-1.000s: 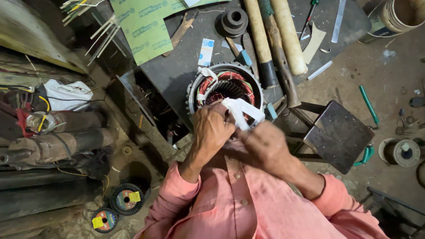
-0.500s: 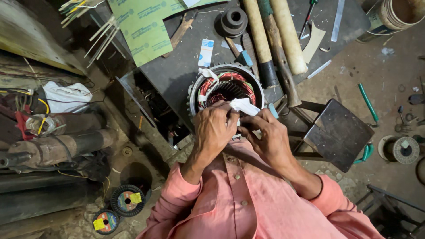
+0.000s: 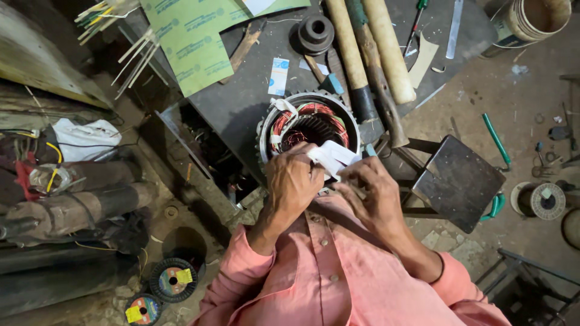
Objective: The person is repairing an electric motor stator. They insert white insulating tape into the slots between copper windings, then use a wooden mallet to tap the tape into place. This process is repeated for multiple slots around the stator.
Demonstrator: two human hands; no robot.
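White folded paper strip (image 3: pixel 331 158) pinched in both grips, left hand (image 3: pixel 294 181) and right hand (image 3: pixel 373 196), over round copper-wound motor stator (image 3: pixel 308 124) on dark counter (image 3: pixel 241 102); wooden handles (image 3: pixel 377 51) just beside.

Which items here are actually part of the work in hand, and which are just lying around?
In hand:
left hand and right hand, both on the white paper strip
motor stator with red copper windings

Lying about:
wooden handles
green sheet
black pulley
wire spools
metal stool
green screwdriver
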